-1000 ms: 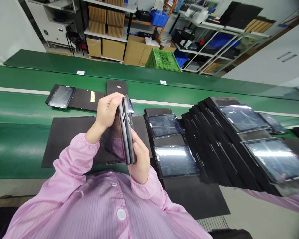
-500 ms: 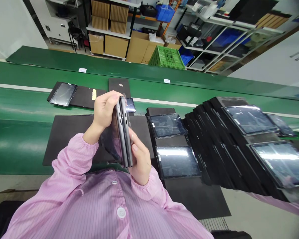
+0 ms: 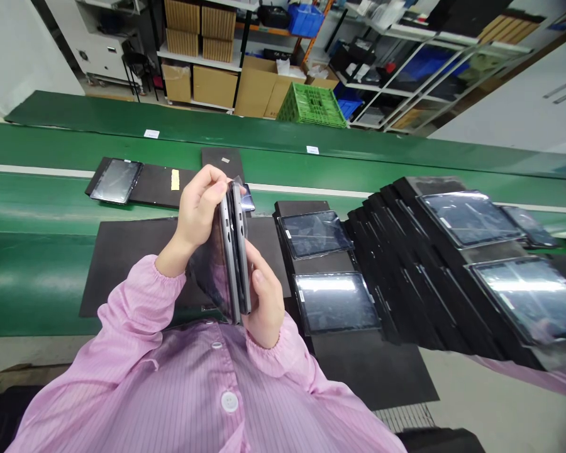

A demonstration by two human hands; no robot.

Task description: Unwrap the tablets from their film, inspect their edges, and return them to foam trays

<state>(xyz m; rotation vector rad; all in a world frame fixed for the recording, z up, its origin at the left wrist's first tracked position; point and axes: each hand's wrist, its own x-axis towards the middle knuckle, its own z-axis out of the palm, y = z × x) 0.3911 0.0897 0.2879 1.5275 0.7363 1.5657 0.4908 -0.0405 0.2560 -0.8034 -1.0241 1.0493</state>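
Two thin tablets stand on edge together in front of my chest, a left tablet (image 3: 228, 258) and a right tablet (image 3: 240, 251), with ports along their upward edges and a narrow gap between them. My left hand (image 3: 200, 204) grips their far end, its fingers bent over the top corner. Lower down, my right hand (image 3: 264, 296) is closed around the right tablet's outer side, thumb close to the edge. Clear film shows at the far corner. Beneath lies a dark mat (image 3: 122, 264).
A black board (image 3: 163, 184) on the green bench (image 3: 33, 258) carries another tablet (image 3: 117, 180). To the right, two tablets lie on black boards, one a far tablet (image 3: 316, 234), one a near tablet (image 3: 337, 302). Beyond them leans a stack of black trays (image 3: 405, 270) with tablets on top.
The gap between the two held tablets has widened slightly, and their near ends are less level with each other. Both hands keep their hold. The whole view has shifted a little.
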